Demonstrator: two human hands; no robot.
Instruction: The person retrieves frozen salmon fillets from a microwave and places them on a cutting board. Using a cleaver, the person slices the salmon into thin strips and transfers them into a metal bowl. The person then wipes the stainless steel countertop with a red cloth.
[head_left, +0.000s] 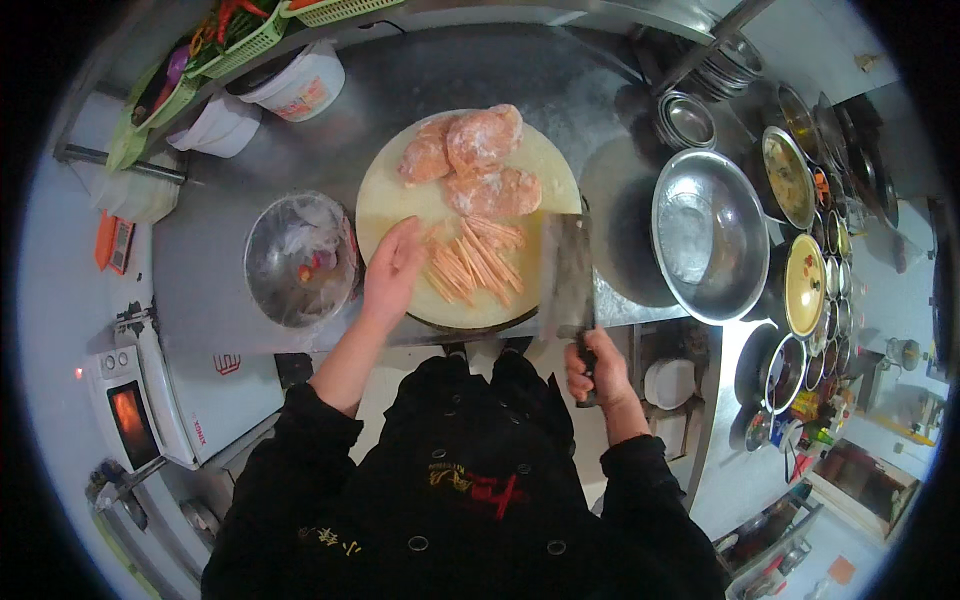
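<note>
A round cutting board (390, 180) lies on the steel worktop before me. Several large pieces of pale pink, frosty raw meat (491, 161) rest on its far half. Nearer to me is a spread of thin-cut meat strips (476, 266). My left hand (394, 266) is just left of the strips, over the board's left edge, its fingers extended and holding nothing visible. My right hand (600, 367) grips the dark handle of a cleaver (570, 270), whose broad blade is at the board's right edge, right of the strips and slightly blurred.
A steel bowl (259, 259) with a plastic bag and scraps stands left of the board. A large steel basin (709, 240) is at the right, near pots and seasoning containers. White buckets (300, 86) and vegetable baskets (244, 49) are at the far left.
</note>
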